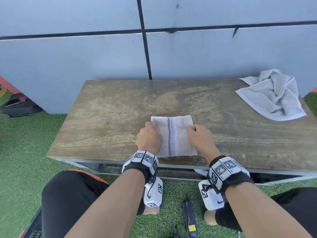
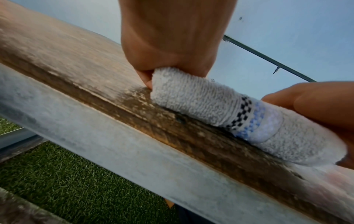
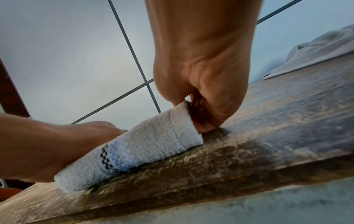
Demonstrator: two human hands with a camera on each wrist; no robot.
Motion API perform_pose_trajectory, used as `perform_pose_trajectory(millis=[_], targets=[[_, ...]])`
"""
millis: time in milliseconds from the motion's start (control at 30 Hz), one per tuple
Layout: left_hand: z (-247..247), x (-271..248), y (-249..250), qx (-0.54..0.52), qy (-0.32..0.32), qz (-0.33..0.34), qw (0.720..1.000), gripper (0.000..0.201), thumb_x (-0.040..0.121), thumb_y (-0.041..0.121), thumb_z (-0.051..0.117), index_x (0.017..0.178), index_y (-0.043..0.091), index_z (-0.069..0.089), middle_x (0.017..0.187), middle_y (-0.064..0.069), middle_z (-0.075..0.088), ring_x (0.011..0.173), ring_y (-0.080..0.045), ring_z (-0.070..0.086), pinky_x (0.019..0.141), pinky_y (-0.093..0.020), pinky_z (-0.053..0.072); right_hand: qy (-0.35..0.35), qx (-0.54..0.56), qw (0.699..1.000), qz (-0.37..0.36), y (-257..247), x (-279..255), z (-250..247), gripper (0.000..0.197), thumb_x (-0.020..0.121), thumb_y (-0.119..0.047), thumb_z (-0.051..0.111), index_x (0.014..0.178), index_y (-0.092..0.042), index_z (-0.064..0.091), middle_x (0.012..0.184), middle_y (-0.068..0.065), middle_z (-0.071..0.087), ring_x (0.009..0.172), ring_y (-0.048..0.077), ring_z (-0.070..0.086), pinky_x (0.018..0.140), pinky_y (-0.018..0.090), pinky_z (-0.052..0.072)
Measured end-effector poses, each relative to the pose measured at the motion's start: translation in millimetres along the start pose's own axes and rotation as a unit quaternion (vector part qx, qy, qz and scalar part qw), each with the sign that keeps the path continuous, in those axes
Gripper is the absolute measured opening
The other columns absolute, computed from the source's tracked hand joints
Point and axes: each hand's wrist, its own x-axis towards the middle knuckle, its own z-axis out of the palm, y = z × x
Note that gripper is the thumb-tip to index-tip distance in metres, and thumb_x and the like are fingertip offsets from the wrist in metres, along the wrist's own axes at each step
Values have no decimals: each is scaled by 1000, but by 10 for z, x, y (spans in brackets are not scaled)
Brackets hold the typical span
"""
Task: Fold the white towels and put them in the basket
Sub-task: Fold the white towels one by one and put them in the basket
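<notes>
A folded white towel [image 1: 173,136] with a black checked stripe and a pale blue band lies on the wooden table [image 1: 109,117], close to its front edge. My left hand [image 1: 151,129] pinches the towel's left edge, thumb under the fold, which shows close up in the left wrist view [image 2: 153,78]. My right hand [image 1: 193,131] grips the right edge, fingers curled round the hem [image 3: 193,112]. The towel [image 2: 201,103] [image 3: 153,144] still touches the tabletop between both hands. A second white towel [image 1: 272,95] lies crumpled at the table's back right corner.
A grey panelled wall [image 1: 85,57] stands right behind the table. Green artificial turf [image 1: 25,143] surrounds it. A black device with a yellow label [image 1: 189,219] lies on the turf between my knees. A dark crate-like thing with an orange rim [image 1: 32,227] sits at lower left.
</notes>
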Motion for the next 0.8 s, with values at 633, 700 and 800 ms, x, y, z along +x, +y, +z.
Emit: perform_pose_trajectory(millis=[633, 700, 800], targets=[[121, -244, -172, 97, -59, 271, 956, 64, 104, 56, 18, 159, 24, 13, 167, 7, 6, 154, -10, -2, 124, -46, 7, -30, -304, 915, -263, 199, -225, 168, 58, 105, -48, 16, 159, -25, 12, 167, -9, 1, 152, 7, -8, 124, 46, 6], [158, -208, -173, 95, -83, 244, 961, 66, 103, 57, 14, 160, 27, -2, 166, 12, -9, 151, -6, -16, 123, -48, 0, -43, -313, 920, -233, 219, -205, 202, 60, 104, -51, 9, 159, -28, 0, 165, -13, -12, 149, 3, -20, 124, 48, 0], [122, -145, -124, 101, -96, 227, 964, 67, 102, 57, 16, 159, 29, -4, 166, 14, -11, 150, -4, -16, 123, -52, -1, -57, -316, 923, -211, 171, -185, 199, 61, 102, -52, 6, 158, -32, -7, 163, -13, -20, 147, 5, -26, 123, 50, -6]])
